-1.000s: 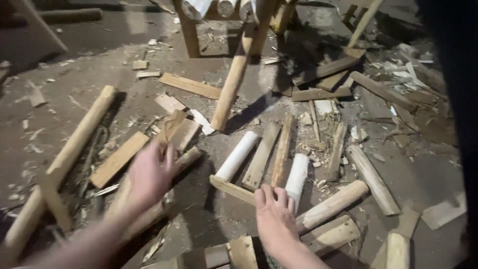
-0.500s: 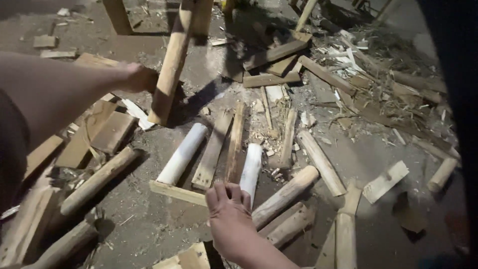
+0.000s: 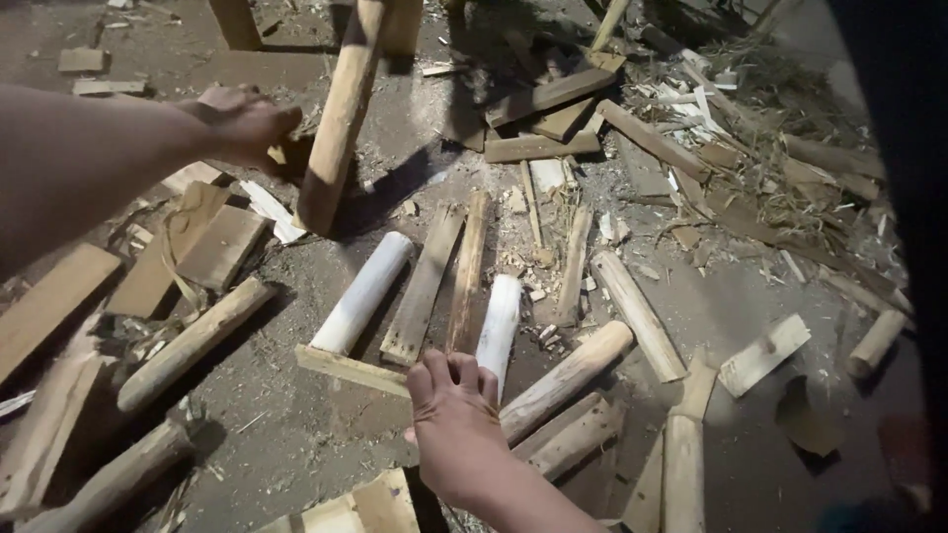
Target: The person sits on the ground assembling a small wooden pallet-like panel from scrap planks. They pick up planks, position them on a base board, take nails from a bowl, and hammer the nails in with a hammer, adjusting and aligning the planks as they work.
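Two hands were in view. The left hand (image 3: 242, 123) reached far out, its grip curled beside a thick round wooden post (image 3: 341, 114) that leaned up out of the top of the view; whether the fingers actually clasped the post could not be told, since the palm side was hidden. The right hand (image 3: 454, 424) hovered low with its grip loosely bent and holding nothing, the fingertips just over the near end of a thin pale strip (image 3: 351, 370) lying crosswise on the floor (image 3: 296, 434).

Just beyond the right grip lay two smooth white peeled billets, round and short: one (image 3: 499, 331) directly ahead of the fingertips, the other (image 3: 363, 293) further to its left. Between them lay two flat, rough-sawn slats (image 3: 423, 286), side by side. To the right of the grip lay three round, bark-stripped tan logs (image 3: 565, 380), the nearest almost touching the wrist side. Below the left grip sat flat brown boards (image 3: 219, 247) and one long rounded stick (image 3: 193, 341). The floor was dusty grey, scattered with chips, shavings and splinters.
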